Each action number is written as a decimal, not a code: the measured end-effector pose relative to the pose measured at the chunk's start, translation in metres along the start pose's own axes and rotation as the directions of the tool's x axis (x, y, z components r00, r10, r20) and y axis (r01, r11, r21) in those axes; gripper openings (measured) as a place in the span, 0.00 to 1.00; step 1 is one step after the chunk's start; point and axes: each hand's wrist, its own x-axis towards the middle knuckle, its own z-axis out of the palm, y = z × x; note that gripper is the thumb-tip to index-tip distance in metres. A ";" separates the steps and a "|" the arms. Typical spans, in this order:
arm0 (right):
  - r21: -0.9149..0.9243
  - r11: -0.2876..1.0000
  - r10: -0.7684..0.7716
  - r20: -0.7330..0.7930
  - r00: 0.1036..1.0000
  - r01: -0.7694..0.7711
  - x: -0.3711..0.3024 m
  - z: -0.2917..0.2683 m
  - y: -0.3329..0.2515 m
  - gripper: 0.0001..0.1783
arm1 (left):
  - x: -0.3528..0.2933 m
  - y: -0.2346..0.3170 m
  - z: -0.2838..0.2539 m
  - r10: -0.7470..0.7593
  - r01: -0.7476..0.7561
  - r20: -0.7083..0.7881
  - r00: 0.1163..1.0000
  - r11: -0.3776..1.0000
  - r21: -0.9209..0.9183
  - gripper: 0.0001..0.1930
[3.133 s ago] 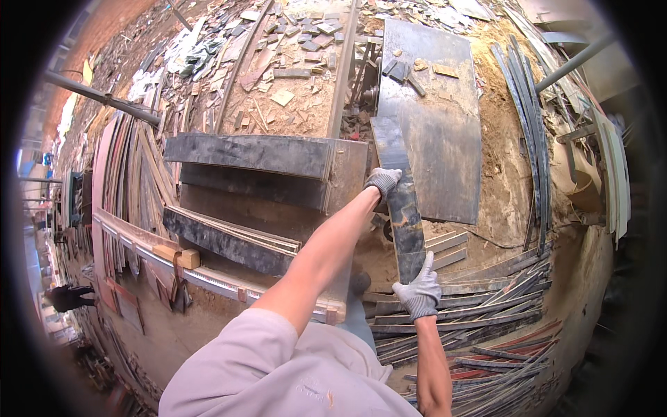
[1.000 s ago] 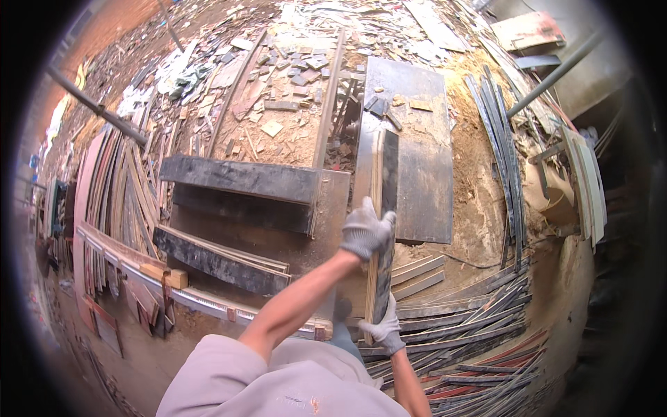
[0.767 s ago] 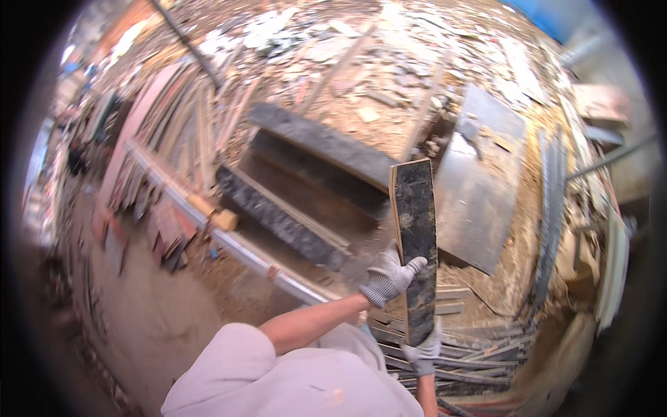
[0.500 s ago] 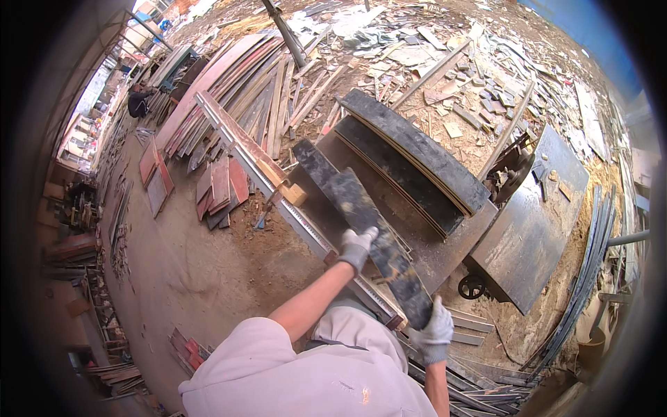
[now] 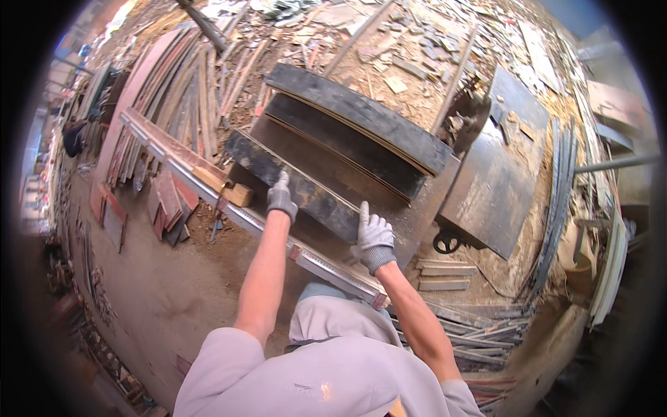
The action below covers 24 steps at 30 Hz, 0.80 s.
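Observation:
A black-faced plywood strip [image 5: 323, 202] lies along the near side of the dark metal saw table [image 5: 429, 226]. My left hand [image 5: 282, 198], in a grey-white glove, grips its near edge around the middle, one finger stretched over the top. At the strip's right end my right hand [image 5: 376, 240], gloved alike, holds the corner with its index finger pointing forward; its thumb is partly hidden. Beyond the strip stand two stacks of similar black plywood strips, the nearer stack [image 5: 340, 144] lower and the farther stack [image 5: 361, 118] higher.
A long metal rail [image 5: 243, 219] with a scale runs along the table's near side, a wooden block [image 5: 238, 194] beside it. A second metal table [image 5: 497, 181] with a handwheel [image 5: 446, 242] stands at right. Planks [image 5: 187, 104] lie piled at far left, offcuts [image 5: 438, 52] beyond.
The plywood strip has gone from slanting across the rail, its near end by my body, to lying on the table alongside the stacks. My right hand has moved forward and left; the view has shifted.

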 end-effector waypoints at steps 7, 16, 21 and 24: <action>0.598 0.782 0.420 -0.303 0.856 -0.172 -0.005 -0.007 0.080 0.67 | -0.088 0.021 0.036 0.784 -0.264 -0.196 0.589 0.416 0.870 0.49; 0.941 0.220 0.740 0.010 0.673 -0.256 0.056 0.025 0.124 0.52 | -0.064 0.006 0.194 0.001 0.038 -0.068 0.998 0.818 0.573 0.44; 0.927 0.199 0.664 0.111 0.739 -0.318 0.020 0.003 0.110 0.59 | -0.065 0.015 0.197 0.018 0.049 -0.099 0.995 0.772 0.634 0.42; 0.716 0.580 0.579 -0.028 0.815 -0.388 -0.024 -0.043 0.111 0.65 | -0.093 0.023 0.189 0.136 -0.086 -0.033 0.990 0.777 0.624 0.38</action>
